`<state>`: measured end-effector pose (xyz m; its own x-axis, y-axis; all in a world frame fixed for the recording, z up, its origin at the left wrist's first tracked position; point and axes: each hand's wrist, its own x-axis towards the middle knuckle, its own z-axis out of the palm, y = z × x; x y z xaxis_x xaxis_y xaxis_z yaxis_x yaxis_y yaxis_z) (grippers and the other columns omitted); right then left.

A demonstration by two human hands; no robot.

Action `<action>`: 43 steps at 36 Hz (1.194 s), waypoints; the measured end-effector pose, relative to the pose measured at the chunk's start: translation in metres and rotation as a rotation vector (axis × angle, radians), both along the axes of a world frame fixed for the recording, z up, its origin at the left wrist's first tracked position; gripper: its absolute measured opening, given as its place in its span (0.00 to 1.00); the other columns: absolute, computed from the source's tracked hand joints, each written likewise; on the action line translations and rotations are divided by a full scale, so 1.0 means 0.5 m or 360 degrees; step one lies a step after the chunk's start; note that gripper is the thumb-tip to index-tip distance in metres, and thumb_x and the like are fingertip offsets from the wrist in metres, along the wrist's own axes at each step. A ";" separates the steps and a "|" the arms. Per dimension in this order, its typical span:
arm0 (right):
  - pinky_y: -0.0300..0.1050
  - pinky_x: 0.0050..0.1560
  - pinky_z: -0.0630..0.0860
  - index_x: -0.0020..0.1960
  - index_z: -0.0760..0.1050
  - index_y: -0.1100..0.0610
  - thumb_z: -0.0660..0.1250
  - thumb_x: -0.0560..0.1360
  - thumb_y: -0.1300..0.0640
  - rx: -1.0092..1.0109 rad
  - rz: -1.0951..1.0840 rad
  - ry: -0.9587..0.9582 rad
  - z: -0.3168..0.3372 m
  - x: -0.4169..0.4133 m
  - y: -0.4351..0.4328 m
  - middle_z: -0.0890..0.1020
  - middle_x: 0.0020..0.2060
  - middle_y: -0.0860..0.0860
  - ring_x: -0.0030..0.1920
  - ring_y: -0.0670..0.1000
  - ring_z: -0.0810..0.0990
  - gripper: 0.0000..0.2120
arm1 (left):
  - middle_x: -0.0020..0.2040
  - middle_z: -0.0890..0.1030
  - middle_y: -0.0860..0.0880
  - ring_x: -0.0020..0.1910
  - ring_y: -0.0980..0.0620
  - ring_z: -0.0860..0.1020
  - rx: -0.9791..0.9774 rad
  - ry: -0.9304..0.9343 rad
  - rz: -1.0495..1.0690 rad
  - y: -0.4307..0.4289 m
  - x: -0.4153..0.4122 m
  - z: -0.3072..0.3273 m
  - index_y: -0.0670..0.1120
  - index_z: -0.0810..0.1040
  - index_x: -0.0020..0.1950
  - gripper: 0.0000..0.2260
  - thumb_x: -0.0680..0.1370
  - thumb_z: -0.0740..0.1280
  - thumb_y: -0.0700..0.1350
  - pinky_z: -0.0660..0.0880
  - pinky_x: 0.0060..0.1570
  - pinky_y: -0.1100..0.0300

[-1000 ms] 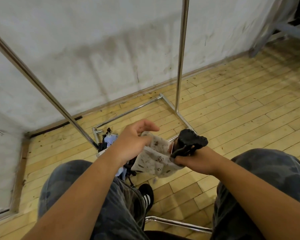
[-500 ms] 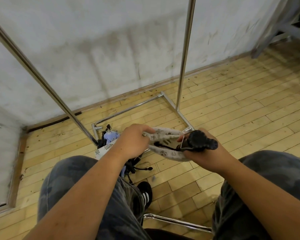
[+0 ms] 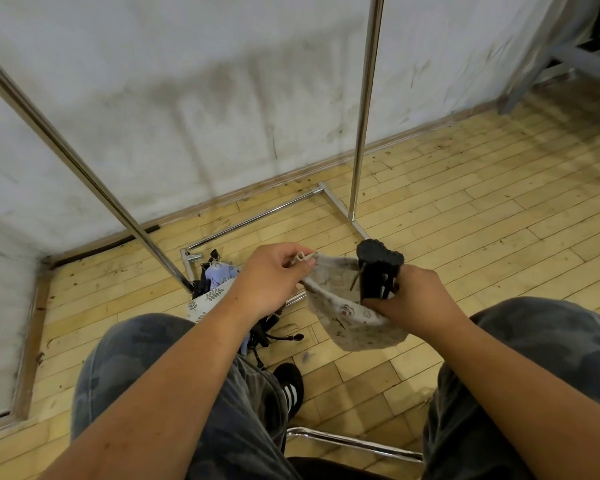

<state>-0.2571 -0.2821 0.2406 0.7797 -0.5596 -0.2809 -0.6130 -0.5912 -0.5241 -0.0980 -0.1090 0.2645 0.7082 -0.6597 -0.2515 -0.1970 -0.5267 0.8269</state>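
Observation:
A small beige printed drawstring pouch (image 3: 347,317) hangs between my two hands above the floor. My left hand (image 3: 271,278) pinches the pouch's drawstring and rim at its left side. My right hand (image 3: 413,299) grips a black folded object (image 3: 378,271) that stands upright at the pouch's mouth, and also holds the pouch's right edge. The lower part of the black object is hidden by the pouch and my fingers.
A chrome clothes rack (image 3: 364,109) stands ahead against a stained white wall. A pile of cloth bags (image 3: 215,282) lies by the rack's base on the wooden floor. My knees and a black shoe (image 3: 290,389) are below. A chrome chair bar (image 3: 354,443) crosses the bottom.
My left hand went from open above the pouch to pinching its rim and string. My right hand turned the black object upright at the pouch's mouth, and the pouch now hangs lower.

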 end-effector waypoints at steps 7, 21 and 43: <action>0.35 0.45 0.72 0.55 0.77 0.35 0.79 0.71 0.49 0.0302 0.0040 -0.0174 0.014 -0.004 0.005 0.79 0.52 0.42 0.53 0.45 0.76 0.17 | 0.43 0.86 0.52 0.39 0.55 0.81 -0.0073 -0.0066 0.0154 0.004 0.003 0.008 0.54 0.87 0.51 0.06 0.82 0.69 0.50 0.76 0.38 0.66; 0.23 0.36 0.65 0.65 0.81 0.45 0.76 0.74 0.52 -0.0018 0.0256 -0.0156 0.003 -0.002 0.003 0.80 0.47 0.37 0.42 0.39 0.73 0.20 | 0.45 0.88 0.52 0.43 0.63 0.84 -0.0422 0.0190 0.0282 0.000 0.001 0.021 0.49 0.85 0.58 0.08 0.82 0.69 0.42 0.76 0.42 0.72; 0.35 0.40 0.70 0.70 0.72 0.41 0.69 0.73 0.69 0.0050 0.0210 -0.0032 -0.011 0.009 0.001 0.73 0.55 0.48 0.50 0.48 0.73 0.32 | 0.26 0.64 0.55 0.26 0.56 0.63 0.0133 -0.0216 -0.0461 -0.018 -0.023 0.002 0.60 0.78 0.70 0.20 0.78 0.74 0.56 0.61 0.34 0.59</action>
